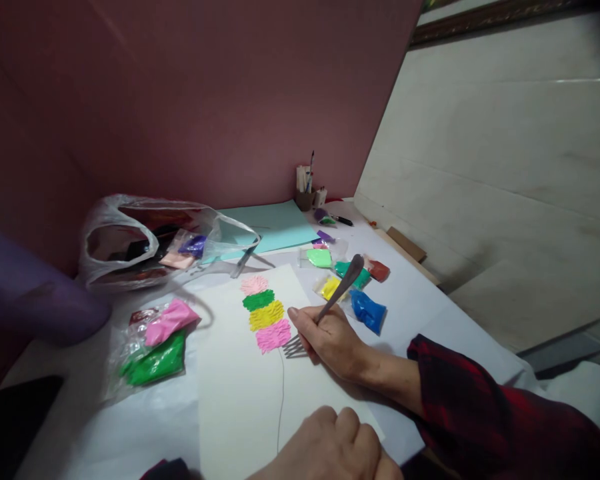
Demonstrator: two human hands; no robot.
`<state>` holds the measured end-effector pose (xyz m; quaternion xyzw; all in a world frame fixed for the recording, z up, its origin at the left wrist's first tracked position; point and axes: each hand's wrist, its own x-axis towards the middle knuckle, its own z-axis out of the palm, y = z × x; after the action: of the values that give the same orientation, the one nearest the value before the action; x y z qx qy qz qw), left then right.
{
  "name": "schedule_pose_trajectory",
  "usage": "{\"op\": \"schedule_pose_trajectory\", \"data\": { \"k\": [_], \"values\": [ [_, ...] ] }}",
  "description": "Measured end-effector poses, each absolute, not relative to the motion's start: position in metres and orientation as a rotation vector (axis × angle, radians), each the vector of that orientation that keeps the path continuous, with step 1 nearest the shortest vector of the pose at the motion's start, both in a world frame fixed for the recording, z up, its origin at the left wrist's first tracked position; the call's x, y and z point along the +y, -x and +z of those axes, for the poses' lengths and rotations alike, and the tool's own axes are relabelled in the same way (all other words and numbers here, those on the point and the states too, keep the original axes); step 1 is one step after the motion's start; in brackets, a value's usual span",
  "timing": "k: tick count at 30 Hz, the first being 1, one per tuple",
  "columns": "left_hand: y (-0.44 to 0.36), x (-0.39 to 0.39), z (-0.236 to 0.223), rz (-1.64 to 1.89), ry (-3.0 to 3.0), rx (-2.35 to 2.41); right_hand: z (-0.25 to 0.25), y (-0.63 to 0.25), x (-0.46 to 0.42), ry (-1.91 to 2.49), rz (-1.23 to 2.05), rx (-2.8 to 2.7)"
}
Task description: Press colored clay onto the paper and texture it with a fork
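A metal fork [341, 288] is gripped in my right hand [333, 340], its tines pointing left beside the pink patch of clay. On the white paper [230, 407] runs a column of textured clay patches: pale pink [255, 285], green [259, 300], yellow [267, 315] and bright pink [273, 335]. A thin drawn line [282, 393] goes down from the lowest patch. My left hand [330, 447] rests curled at the paper's lower edge, its fingertips out of sight, so what it may hold is hidden.
Left of the paper lie pink [170, 321] and green clay packets [157, 360]. More packets, such as the blue one [368, 311], lie to the right. Behind are a plastic bag [120, 247], a light blue sheet [270, 227] and a pen cup [305, 199].
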<state>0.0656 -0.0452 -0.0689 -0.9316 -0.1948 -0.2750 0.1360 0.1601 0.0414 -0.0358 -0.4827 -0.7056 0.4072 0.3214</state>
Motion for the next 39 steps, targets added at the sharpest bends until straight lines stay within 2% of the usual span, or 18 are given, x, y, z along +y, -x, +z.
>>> {"op": "schedule_pose_trajectory", "data": {
  "k": [13, 27, 39],
  "values": [
    [-0.063, -0.051, -0.057, -0.701, 2.742, -0.679, -0.032, -0.158, 0.042, 1.356, 0.969, -1.91],
    [-0.064, -0.044, -0.068, -0.809, 2.664, -0.55, -0.029, -0.158, 0.042, 1.383, 0.949, -1.901],
    [-0.061, -0.047, -0.055, -0.656, 2.738, -0.575, -0.025, -0.158, 0.043, 1.455, 0.934, -1.885]
  ]
}}
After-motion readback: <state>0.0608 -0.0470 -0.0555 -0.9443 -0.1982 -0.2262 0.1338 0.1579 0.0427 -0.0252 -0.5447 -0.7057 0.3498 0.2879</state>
